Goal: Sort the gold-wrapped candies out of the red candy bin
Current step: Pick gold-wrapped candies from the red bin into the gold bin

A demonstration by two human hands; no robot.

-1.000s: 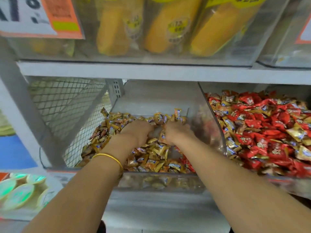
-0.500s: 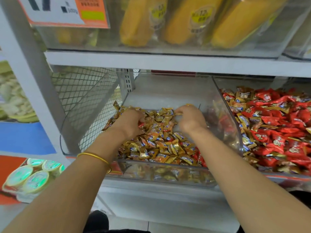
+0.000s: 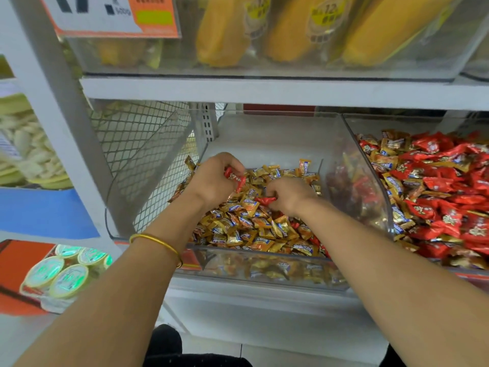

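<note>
Gold-wrapped candies (image 3: 251, 229) lie heaped in the clear plastic bin (image 3: 264, 139) at frame centre. More of the same gold wrappers sit scattered among the red-wrapped candies (image 3: 449, 207) in the red candy bin (image 3: 412, 121) at the right of the frame, mostly along its left edge.

Both hands are over the gold heap in the centre bin.
- Left hand (image 3: 214, 181): we see its fingers curled round a small clutch of red wrappers (image 3: 234, 178), held just above the rear of the heap.
- Right hand (image 3: 289, 197): we see its thumb and fingers closed in a pinch on one red wrapper (image 3: 266, 200), low against the gold pile. We cannot tell whether it holds others underneath.
- The hands are near each other, not touching.

A thin gold bangle (image 3: 156, 241) circles the left wrist.

Around the bins:
- A grey wire mesh panel (image 3: 132, 144) stands left of the centre bin.
- A white shelf board (image 3: 264, 91) runs above both bins.
- Long yellow packets (image 3: 225, 30) lie in a clear bin across the top of the frame.
- An orange-and-white price card (image 3: 113, 14) hangs at upper left.
- Round green-lidded cups (image 3: 60, 271) show at lower left.
</note>
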